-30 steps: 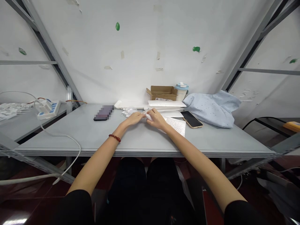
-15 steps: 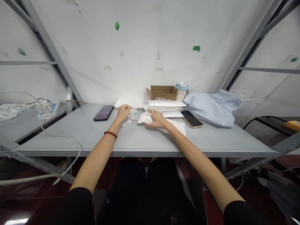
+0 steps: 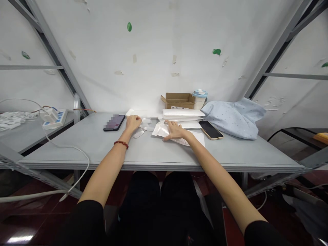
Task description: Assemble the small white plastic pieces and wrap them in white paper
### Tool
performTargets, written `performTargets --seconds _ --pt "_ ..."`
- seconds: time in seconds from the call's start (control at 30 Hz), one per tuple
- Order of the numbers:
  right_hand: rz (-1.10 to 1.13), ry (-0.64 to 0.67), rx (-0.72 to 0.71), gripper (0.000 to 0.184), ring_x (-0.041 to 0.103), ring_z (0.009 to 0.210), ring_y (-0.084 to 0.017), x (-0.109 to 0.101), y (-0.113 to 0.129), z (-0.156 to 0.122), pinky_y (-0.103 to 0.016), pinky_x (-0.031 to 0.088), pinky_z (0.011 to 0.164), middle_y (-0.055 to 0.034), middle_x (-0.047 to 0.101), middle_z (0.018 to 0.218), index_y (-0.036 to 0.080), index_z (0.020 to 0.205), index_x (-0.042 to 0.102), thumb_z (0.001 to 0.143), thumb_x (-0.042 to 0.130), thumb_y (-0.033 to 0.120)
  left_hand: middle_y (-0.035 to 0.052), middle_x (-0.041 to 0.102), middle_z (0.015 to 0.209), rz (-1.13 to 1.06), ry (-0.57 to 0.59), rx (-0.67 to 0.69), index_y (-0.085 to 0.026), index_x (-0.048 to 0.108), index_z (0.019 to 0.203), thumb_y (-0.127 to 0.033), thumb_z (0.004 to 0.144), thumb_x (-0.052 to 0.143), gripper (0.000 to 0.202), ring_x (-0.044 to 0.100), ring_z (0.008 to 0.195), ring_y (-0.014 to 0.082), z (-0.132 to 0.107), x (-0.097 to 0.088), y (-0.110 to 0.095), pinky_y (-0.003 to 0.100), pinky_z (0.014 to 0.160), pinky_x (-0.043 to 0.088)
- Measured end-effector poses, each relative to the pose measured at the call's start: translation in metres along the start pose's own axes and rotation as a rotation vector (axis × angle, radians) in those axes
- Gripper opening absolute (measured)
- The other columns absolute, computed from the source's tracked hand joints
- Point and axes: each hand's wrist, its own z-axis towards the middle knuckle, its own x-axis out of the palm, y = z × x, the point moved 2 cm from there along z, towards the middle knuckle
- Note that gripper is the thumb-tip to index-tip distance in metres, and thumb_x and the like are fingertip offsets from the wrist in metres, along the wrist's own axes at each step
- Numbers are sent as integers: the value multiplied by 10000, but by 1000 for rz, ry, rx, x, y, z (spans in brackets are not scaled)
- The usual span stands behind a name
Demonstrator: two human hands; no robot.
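My left hand [image 3: 132, 122] reaches far across the grey table [image 3: 159, 150], fingers curled among several small white parts [image 3: 146, 123]; whether it grips one is hidden. One loose white piece [image 3: 138, 134] lies just right of that wrist. My right hand [image 3: 174, 131] lies flat with spread fingers on a clear plastic pouch [image 3: 160, 129], which rests on a white sheet [image 3: 196, 139].
A dark phone [image 3: 114, 122] lies left of my left hand, and a second phone [image 3: 211, 130] lies to the right. Behind stand stacked white pads [image 3: 182, 114], a cardboard box [image 3: 178, 100], a lidded cup [image 3: 199, 98] and a pale blue cloth [image 3: 234, 118]. A power strip [image 3: 52, 118] sits far left.
One second ago both hands met at the white pouch. My left hand has since moved left and back to the small white parts, while my right hand stays flat on the pouch.
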Motion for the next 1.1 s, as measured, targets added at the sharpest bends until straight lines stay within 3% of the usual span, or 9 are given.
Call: performTargets --seconds 0.2,0.4,0.6,0.7,0.8,0.93,1.1 --pt "-2 -2 -16 1049 324 1333 -413 -1 1 0 -632 270 1021 -203 389 1433 227 1478 212 607 744 470 130 730 949 -12 15 -1 -131 734 839 -213 772 501 255 609 958 270 3 3 2 349 921 419" --pt "44 -115 -102 871 438 1227 -367 -2 0 0 -524 365 980 -177 485 1326 193 1421 323 658 701 376 158 704 949 44 -21 -35 -134 686 786 -161 797 415 272 605 975 272 0 -2 -6 379 956 400" --pt "63 -285 -204 701 477 1164 -322 -2 1 4 -433 417 937 -164 520 1238 158 1352 404 706 634 300 53 618 677 -272 -101 -165 -187 560 618 -212 781 439 205 583 766 208 -3 -22 -11 307 754 438" --pt "27 -340 -214 661 488 1126 -318 1 0 6 -436 415 933 -152 542 1186 164 1331 420 723 624 323 22 574 626 -572 -24 -211 -181 560 614 -304 717 514 167 542 682 172 -4 -26 -12 273 634 413" --pt "15 -380 -218 636 488 1115 -313 3 -2 7 -429 413 931 -150 544 1189 164 1318 430 733 614 333 39 609 682 -757 149 -185 -166 594 626 -353 630 587 187 529 669 151 -6 -25 -16 260 598 393" --pt "27 -391 -208 642 465 1150 -316 3 -3 8 -422 406 943 -160 529 1230 148 1321 435 734 613 338 49 623 696 -709 281 -123 -163 626 624 -386 610 609 224 503 640 142 -11 -23 -23 261 589 381" --pt "8 -390 -202 663 461 1151 -316 3 -1 8 -419 398 953 -173 528 1232 113 1330 433 731 621 326 25 585 627 -600 253 -75 -166 627 586 -359 638 602 202 481 604 137 -21 -25 -36 264 581 379"
